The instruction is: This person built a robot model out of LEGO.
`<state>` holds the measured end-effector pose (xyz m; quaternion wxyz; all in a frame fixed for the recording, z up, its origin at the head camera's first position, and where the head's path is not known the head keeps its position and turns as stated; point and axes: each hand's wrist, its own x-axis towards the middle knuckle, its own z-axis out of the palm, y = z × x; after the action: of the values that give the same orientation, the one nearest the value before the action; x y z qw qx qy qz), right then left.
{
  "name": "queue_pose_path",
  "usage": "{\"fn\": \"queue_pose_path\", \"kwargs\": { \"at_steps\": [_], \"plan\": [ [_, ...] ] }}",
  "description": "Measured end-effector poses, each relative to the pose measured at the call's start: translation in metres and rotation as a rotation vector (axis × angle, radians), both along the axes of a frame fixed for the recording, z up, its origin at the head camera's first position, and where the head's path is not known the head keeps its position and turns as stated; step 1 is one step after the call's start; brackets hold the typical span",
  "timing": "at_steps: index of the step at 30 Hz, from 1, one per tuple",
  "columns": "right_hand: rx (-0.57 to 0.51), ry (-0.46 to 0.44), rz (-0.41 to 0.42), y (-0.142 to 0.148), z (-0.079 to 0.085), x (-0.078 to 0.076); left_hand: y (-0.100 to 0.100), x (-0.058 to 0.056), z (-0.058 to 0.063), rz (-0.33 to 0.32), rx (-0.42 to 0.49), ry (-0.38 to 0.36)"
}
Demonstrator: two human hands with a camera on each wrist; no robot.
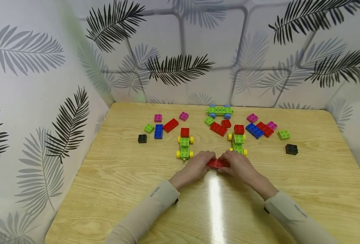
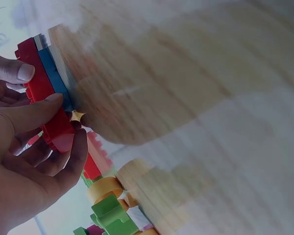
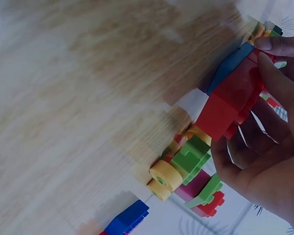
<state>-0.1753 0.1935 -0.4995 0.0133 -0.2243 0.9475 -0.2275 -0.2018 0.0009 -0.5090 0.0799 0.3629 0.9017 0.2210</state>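
Observation:
Red toy building bricks [image 1: 217,164], studs up, sit between my two hands at the middle of the table. Beneath the red is a blue brick [image 2: 54,73], also visible in the right wrist view as a blue block [image 3: 230,63] low against the wood. My left hand [image 1: 198,165] pinches the left end of the red bricks between thumb and fingers. On the other end, my right hand [image 1: 238,166] grips with thumb and fingertips, and the two hands nearly meet. Both palms cover part of the outer ends in the head view.
Beyond my hands stand two green vehicles with yellow wheels, one left [image 1: 184,150] and one right [image 1: 238,139], each with a red brick. A green base with blue wheels [image 1: 219,110] is at the back. Loose bricks lie around, including black ones left [image 1: 142,138] and right [image 1: 291,149].

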Motion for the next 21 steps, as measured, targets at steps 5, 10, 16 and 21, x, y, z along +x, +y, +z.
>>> {"fn": "queue_pose_path", "kwargs": {
  "at_steps": [5,10,16,21],
  "plan": [
    [0.036,0.017,-0.007,-0.0008,-0.0005,0.0019,-0.0001,0.0003,0.0010,-0.007,0.005,0.002],
    [0.066,0.051,-0.004,-0.0030,-0.0011,0.0025,-0.0004,0.0009,0.0007,0.002,0.000,-0.005],
    [0.082,0.044,-0.016,-0.0042,-0.0013,0.0025,0.0000,0.0012,0.0000,0.000,0.001,0.007],
    [0.084,0.034,-0.015,-0.0043,-0.0024,0.0022,-0.0012,0.0010,0.0031,-0.006,-0.016,-0.011]
  ]
}}
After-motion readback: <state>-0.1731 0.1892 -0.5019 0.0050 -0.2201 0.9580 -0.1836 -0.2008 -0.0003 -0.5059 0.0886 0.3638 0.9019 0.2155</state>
